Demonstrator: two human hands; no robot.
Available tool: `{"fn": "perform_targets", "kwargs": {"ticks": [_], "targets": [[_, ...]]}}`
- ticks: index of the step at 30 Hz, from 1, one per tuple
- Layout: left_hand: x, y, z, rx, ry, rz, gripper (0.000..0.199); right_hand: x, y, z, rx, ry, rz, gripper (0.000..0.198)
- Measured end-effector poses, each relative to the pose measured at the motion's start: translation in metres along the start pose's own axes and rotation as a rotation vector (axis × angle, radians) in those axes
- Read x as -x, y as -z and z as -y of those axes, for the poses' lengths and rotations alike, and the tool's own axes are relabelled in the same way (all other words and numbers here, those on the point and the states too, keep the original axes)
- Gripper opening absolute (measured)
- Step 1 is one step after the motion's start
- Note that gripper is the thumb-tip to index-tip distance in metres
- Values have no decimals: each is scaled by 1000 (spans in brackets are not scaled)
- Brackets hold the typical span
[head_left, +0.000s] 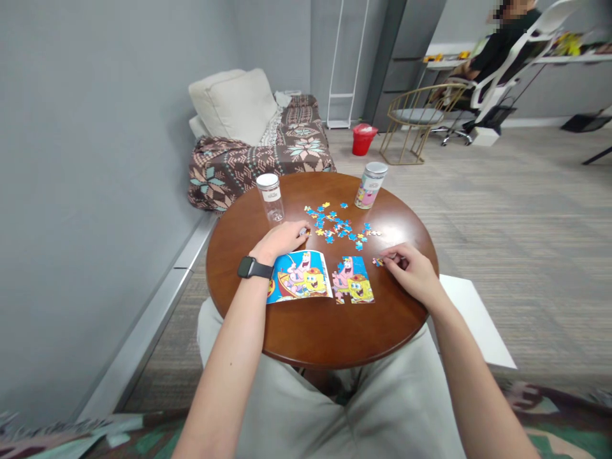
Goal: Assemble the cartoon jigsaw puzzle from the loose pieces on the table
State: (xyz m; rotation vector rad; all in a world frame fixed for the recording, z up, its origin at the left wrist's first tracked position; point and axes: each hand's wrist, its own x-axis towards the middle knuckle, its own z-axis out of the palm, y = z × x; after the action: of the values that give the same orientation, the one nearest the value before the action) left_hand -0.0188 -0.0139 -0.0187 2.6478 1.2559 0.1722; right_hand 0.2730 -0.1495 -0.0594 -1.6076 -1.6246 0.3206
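On the round table a partly joined jigsaw puzzle [361, 287] lies beside a printed reference picture [296, 274] of the same cartoon figures. My left hand [285, 238], with a dark watch at the wrist, reaches over the picture's top edge, its bent fingertips closed at a small puzzle piece. To the right of the joined part, my right hand [410, 271] pinches at a puzzle piece [378, 262], its fingers curled and partly hiding it. Loose puzzle pieces [337, 224], mostly blue, are scattered beyond both hands.
A clear jar [271, 197] with a white lid stands at the table's back left, and a printed canister [370, 186] at the back right. Beyond are a covered sofa [296, 143], a red bin [364, 140], a wire chair [415, 116] and a seated person [502, 51].
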Motion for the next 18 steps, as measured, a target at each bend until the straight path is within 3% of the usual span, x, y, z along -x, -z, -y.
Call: {"fn": "perform_targets", "kwargs": {"ticks": [3,9,18], "targets": [[-1,-1,3,-6,-13,-1,30,1,0,3,56,76,-55,19],[-2,-2,4,-10,-9,-1,31,8,-3,9,168,212,-36,31],[1,4,0,30,-12,-2,27,8,-7,9,278,267,48,41]]}}
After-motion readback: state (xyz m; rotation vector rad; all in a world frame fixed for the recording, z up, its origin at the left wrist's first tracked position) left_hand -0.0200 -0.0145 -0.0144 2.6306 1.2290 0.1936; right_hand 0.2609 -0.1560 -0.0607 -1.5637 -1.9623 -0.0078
